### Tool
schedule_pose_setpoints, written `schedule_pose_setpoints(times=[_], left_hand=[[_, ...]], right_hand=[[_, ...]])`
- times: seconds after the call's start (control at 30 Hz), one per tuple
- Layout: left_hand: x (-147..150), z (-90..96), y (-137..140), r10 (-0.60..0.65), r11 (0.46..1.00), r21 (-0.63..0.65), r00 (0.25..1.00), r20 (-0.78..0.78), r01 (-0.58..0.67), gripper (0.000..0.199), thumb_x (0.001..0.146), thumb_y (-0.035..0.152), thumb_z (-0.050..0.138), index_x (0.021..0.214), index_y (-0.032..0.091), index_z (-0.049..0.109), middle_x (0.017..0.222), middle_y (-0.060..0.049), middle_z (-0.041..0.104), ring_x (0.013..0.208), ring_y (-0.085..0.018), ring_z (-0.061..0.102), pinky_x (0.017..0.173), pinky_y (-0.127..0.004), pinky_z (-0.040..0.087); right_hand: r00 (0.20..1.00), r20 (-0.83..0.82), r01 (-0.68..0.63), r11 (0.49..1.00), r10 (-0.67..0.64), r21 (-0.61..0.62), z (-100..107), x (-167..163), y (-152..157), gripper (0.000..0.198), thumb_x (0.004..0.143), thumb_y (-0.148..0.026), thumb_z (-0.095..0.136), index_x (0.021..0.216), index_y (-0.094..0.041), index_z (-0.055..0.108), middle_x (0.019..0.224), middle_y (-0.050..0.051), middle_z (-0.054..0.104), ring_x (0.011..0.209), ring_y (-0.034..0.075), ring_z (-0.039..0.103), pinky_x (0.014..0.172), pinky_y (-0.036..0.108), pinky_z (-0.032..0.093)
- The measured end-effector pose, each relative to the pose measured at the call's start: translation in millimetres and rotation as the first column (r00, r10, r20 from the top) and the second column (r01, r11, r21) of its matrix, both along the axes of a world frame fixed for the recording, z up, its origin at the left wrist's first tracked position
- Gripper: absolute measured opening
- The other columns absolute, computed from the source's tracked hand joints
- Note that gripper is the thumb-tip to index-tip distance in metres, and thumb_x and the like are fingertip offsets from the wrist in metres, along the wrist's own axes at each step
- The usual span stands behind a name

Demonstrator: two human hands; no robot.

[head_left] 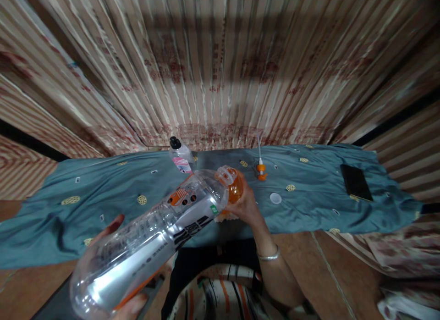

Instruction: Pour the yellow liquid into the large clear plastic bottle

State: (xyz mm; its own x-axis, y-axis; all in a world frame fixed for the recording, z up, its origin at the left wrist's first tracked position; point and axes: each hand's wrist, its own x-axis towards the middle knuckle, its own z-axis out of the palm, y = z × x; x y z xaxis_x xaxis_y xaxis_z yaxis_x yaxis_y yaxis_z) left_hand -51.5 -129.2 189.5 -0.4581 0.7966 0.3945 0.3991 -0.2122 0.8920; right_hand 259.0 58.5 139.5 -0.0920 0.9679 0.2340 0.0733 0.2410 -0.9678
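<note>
My left hand is wrapped round the lower part of a large clear plastic bottle with a silver, black and orange label. The bottle lies tilted across my front, its neck up and to the right. In my right hand is a smaller orange see-through bottle, right by the large bottle's mouth. Their openings appear to meet, but I cannot tell whether liquid flows. Beyond my right hand lies an orange pump top with a white tube. A round white cap lies to its right.
A clear bottle with a black cap and pink label is at the table's back. A black flat object lies at the right. The blue-green patterned cloth covers the table. A striped curtain hangs close behind it.
</note>
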Motion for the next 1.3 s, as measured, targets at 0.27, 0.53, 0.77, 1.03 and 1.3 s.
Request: schedule_pose_setpoints(times=[0.27,0.53,0.77,1.03,1.3], left_hand=[[4.9,10.4,0.0,-0.041,0.996,0.086,0.998,0.042,0.037,0.124,0.063,0.064,0.124,0.175,0.040,0.078,0.171,-0.009,0.082,0.146,-0.033,0.088,0.119,-0.031,0.072],[23.8,26.2,-3.6,0.065,0.997,-0.047,0.998,-0.026,-0.066,0.102,0.089,0.097,0.100,0.179,0.056,0.071,0.173,-0.003,0.081,0.149,-0.037,0.086,0.134,-0.050,0.068],[23.4,25.6,0.4,0.068,0.997,0.025,0.998,-0.013,-0.067,0.113,0.067,0.077,0.118,0.170,0.047,0.082,0.159,-0.006,0.088,0.136,-0.038,0.091,0.117,-0.039,0.075],[24.8,26.1,-0.9,0.089,0.996,0.014,0.992,0.088,-0.091,0.113,0.064,0.060,0.119,0.169,0.039,0.083,0.158,-0.009,0.088,0.139,-0.036,0.090,0.115,-0.033,0.074],[16.1,27.4,2.2,0.026,0.995,0.099,0.991,-0.131,-0.013,0.104,0.078,0.063,0.112,0.174,0.046,0.078,0.148,-0.008,0.090,0.120,-0.037,0.094,0.091,-0.035,0.081]], right_hand=[[0.999,-0.013,-0.034,0.999,0.034,-0.008,-2.0,4.3,1.9,0.110,0.071,-0.040,0.120,0.169,-0.030,0.071,0.161,0.014,0.093,0.153,0.041,0.092,0.134,0.056,0.076],[0.992,-0.107,-0.063,0.998,0.062,-0.005,-3.1,2.1,4.0,0.120,0.064,-0.055,0.129,0.166,-0.031,0.072,0.159,0.015,0.093,0.152,0.044,0.092,0.133,0.059,0.077],[0.993,-0.114,-0.033,0.999,0.032,-0.014,-3.9,-2.5,2.3,0.112,0.069,-0.061,0.125,0.164,-0.032,0.074,0.155,0.012,0.096,0.144,0.040,0.096,0.125,0.052,0.081],[0.993,-0.121,-0.006,1.000,0.006,-0.003,-3.6,-7.1,-0.9,0.092,0.080,-0.038,0.110,0.164,-0.032,0.072,0.153,0.012,0.096,0.146,0.042,0.096,0.131,0.062,0.079],[0.992,-0.123,0.001,0.999,0.003,0.037,-0.9,-9.5,-2.6,0.087,0.083,-0.038,0.106,0.162,-0.029,0.071,0.155,0.014,0.096,0.148,0.042,0.095,0.132,0.059,0.079]])
